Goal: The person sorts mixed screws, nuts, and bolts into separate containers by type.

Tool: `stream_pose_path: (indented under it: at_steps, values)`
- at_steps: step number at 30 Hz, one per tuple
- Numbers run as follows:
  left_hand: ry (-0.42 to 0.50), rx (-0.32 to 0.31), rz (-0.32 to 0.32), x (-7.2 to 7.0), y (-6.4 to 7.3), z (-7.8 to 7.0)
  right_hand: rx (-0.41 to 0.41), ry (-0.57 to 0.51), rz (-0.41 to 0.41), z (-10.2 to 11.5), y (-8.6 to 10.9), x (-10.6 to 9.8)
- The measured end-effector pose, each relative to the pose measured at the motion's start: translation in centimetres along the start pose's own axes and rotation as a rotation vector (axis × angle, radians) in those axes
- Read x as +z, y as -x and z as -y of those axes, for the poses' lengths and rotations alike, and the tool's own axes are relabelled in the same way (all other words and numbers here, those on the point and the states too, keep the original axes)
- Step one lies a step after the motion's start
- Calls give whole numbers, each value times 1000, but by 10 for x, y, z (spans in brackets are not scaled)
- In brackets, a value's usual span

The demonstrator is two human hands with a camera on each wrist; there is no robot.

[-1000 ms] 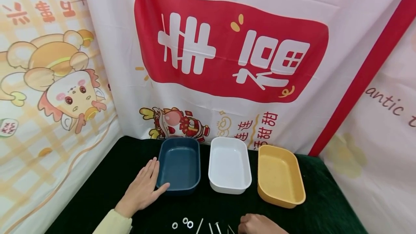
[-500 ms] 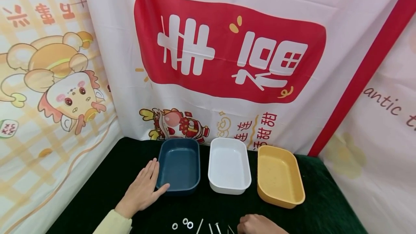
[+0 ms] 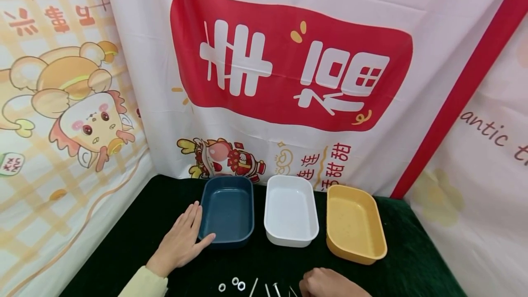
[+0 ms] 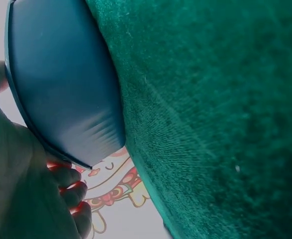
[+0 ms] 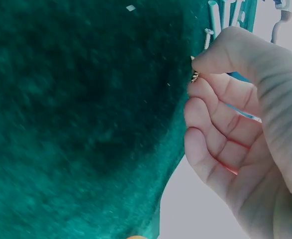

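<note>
Three trays stand side by side across the lower middle of the head view: a blue tray (image 3: 228, 212), a white tray (image 3: 291, 210) and, to the right, a yellow tray (image 3: 356, 223). From where I stand, the left hand (image 3: 177, 242) is relaxed, its fingers straight along the blue tray's left side and the thumb over its rim at the lower left corner. At the bottom edge of the frame, right of centre, the right hand (image 3: 330, 283) is curled; the right wrist view shows thumb and index finger pinching a small gold screw (image 5: 195, 76), partly hidden by the fingertips, near the upper right of that frame. Left of this hand in the head view lie thin metal pieces, among them a silver bolt (image 3: 277, 290) and a plain rod (image 3: 253, 287). Further left sit three metal nuts (image 3: 222, 287), two of them close together. Dark green cloth (image 3: 123, 251) covers the tabletop, and behind it hangs a white curtain (image 3: 156, 118) with a big red panel (image 3: 284, 26).
</note>
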State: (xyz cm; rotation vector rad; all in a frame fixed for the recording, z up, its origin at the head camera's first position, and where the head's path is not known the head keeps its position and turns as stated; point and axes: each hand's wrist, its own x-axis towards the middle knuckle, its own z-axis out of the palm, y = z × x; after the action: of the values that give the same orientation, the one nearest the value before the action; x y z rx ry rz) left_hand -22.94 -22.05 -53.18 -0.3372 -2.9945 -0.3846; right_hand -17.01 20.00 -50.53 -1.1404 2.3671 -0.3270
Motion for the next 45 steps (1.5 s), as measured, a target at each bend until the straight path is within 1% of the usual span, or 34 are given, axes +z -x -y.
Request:
stream_pose_path:
  at_steps: [7, 11, 14, 16, 19, 21, 31, 38, 45]
  values:
    - [8, 0, 2, 1, 1, 0, -59, 68, -69, 1, -1, -11]
    - [12, 3, 1, 0, 0, 0, -33, 56, -97, 7, -2, -20]
    - [11, 3, 1, 0, 0, -1, -13, 67, -122, 10, -5, -30]
    - [9, 3, 1, -1, 0, -1, -30, 97, -154, 12, -7, -37]
    - [8, 3, 5, -1, 0, 0, -81, 159, -219, 14, -10, -48]
    - [9, 3, 7, -2, 0, 0, -94, 191, -254, 17, -12, -56]
    - [21, 2, 28, -1, -2, 3, -47, 304, -361, 29, -25, -89]
    - [22, -1, 30, -1, -2, 3, -30, 418, -501, 32, -37, -105]
    - [14, -3, 28, -1, -2, 2, -22, 423, -614, 40, -53, -121]
